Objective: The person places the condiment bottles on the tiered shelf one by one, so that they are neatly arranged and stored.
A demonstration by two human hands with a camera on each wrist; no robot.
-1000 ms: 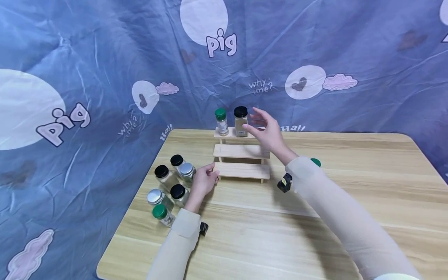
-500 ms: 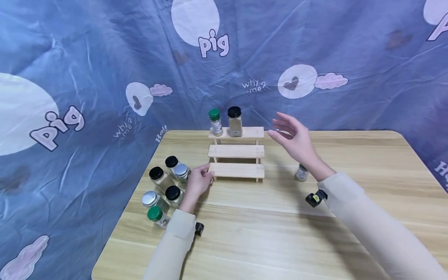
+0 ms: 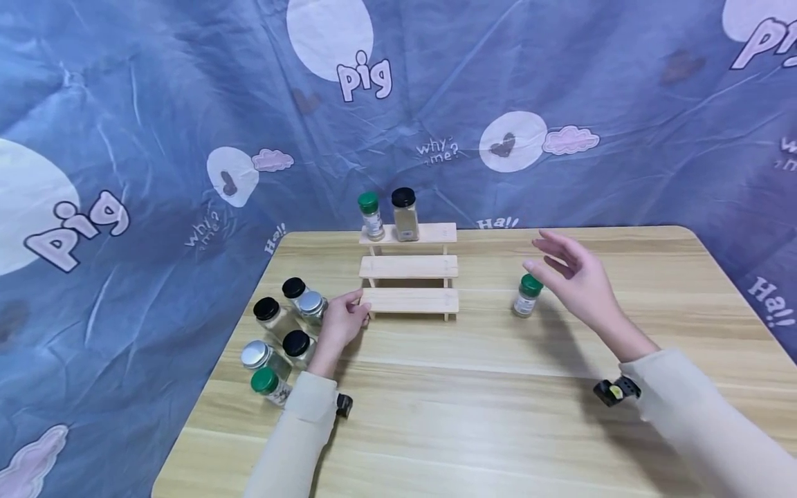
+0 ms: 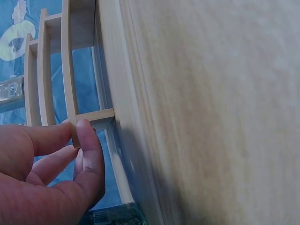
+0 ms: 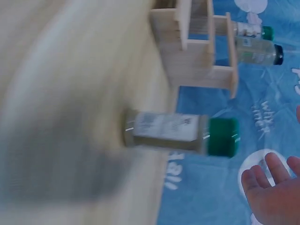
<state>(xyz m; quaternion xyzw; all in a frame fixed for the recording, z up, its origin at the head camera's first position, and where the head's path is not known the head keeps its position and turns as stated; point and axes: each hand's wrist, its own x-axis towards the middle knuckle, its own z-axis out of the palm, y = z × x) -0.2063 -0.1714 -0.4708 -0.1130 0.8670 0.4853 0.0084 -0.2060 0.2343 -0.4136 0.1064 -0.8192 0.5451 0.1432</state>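
A three-tier wooden shelf rack (image 3: 409,301) stands on the table. My left hand (image 3: 341,321) pinches the left end of its lowest board between thumb and fingers, seen closely on the board end (image 4: 71,93) in the left wrist view. On the top tier stand a green-capped spice jar (image 3: 372,220) and a black-capped jar of pale powder (image 3: 406,218). To the right, a spice jar with a green cap (image 3: 526,297) is upright on the table. Just above and right of it my right hand (image 3: 582,283) hovers with loosely bent fingers, holding nothing.
At the left edge several jars cluster beside my left wrist: black-capped jars (image 3: 274,317), silver-capped ones (image 3: 264,358) and a green-capped one (image 3: 272,387). A blue printed cloth (image 3: 436,83) hangs behind the wooden table (image 3: 448,415).
My right hand has left the black-capped jar on the top tier and moved right and down to the green-capped jar. My left hand stays at the rack. The head view has turned slightly right.
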